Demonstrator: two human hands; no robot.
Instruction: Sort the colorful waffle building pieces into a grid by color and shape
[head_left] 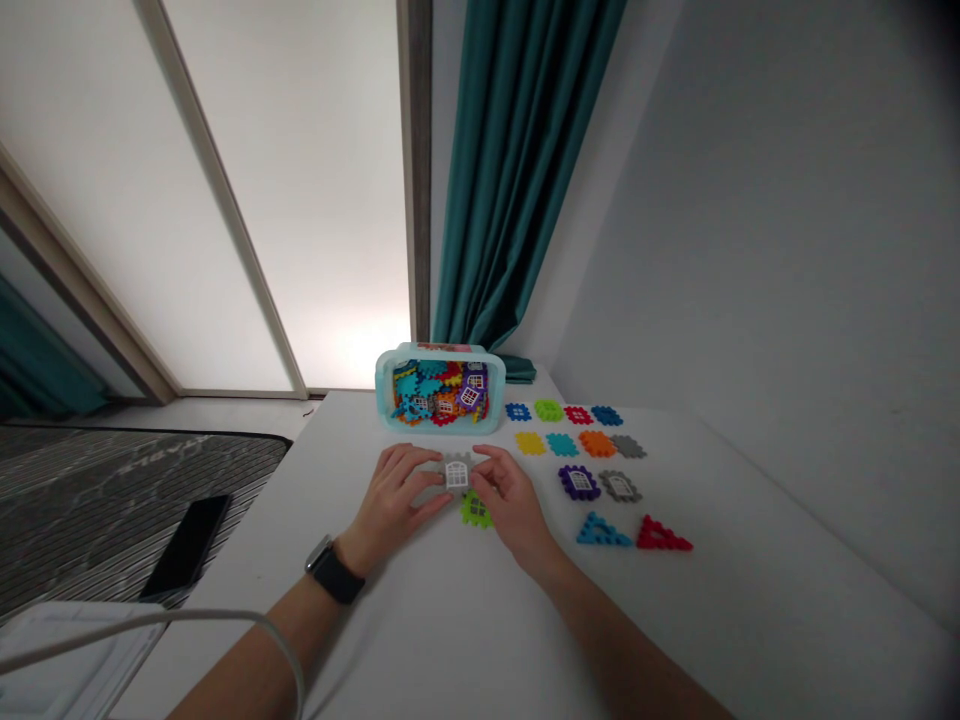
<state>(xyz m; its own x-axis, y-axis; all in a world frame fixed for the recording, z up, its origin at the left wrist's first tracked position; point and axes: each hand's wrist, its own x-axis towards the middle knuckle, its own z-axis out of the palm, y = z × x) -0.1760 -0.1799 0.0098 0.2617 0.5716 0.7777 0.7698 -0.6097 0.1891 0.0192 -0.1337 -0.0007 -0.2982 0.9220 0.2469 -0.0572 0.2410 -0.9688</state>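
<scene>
Just on the near side of the smooth, round-cornered plastic tub point(442, 429), I see a flat grey tile point(457, 474) with toothed edges and a white window lattice. The left hand point(397, 487) and right hand point(512, 500) pinch its opposite sides. A notched lime-green tile point(475, 509) shows farther from the tub.
</scene>
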